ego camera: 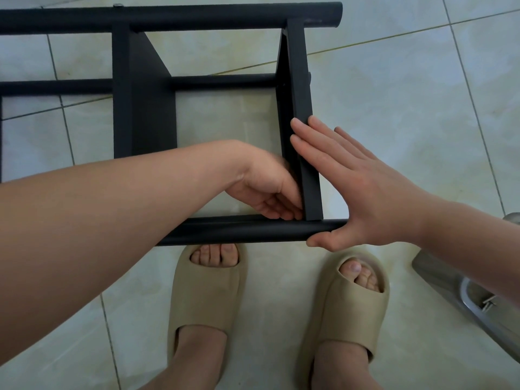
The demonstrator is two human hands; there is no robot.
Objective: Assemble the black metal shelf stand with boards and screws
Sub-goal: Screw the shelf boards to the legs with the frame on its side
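Looking down from the head view, the stand (pixel 168 16) lies on the tiled floor (pixel 394 94) and fills the upper left and centre of the frame. Its near tube (pixel 239 230) runs across just above my slippers (pixel 208 291). Two boards span the tubes: the left board (pixel 143 108) and the right board (pixel 302 108), which I am working on at frame centre.

My right hand (pixel 351 187) is wide and flat, with straight fingers pressed on the right board's outer face and the thumb under the end of the near tube. My left hand (pixel 267 190) is on the inner side, fingers curled into the corner where board meets tube. It is blurred, so I cannot tell whether it pinches a screw or only touches the board.

I judge the stand to be stiff and fairly light, though awkward because of its length. The painted round tubes look smooth, so they are likely slippery in a loose grip. I expect the frame to rack at any joint not yet tight. I would hold a tube close to a joint, not a board's thin free edge.

No box, bag or tray for screws shows. One screw head (pixel 118 6) sits on the far tube at upper left, and a grey metal thing (pixel 464 299) lies at lower right — I cannot tell what it is.
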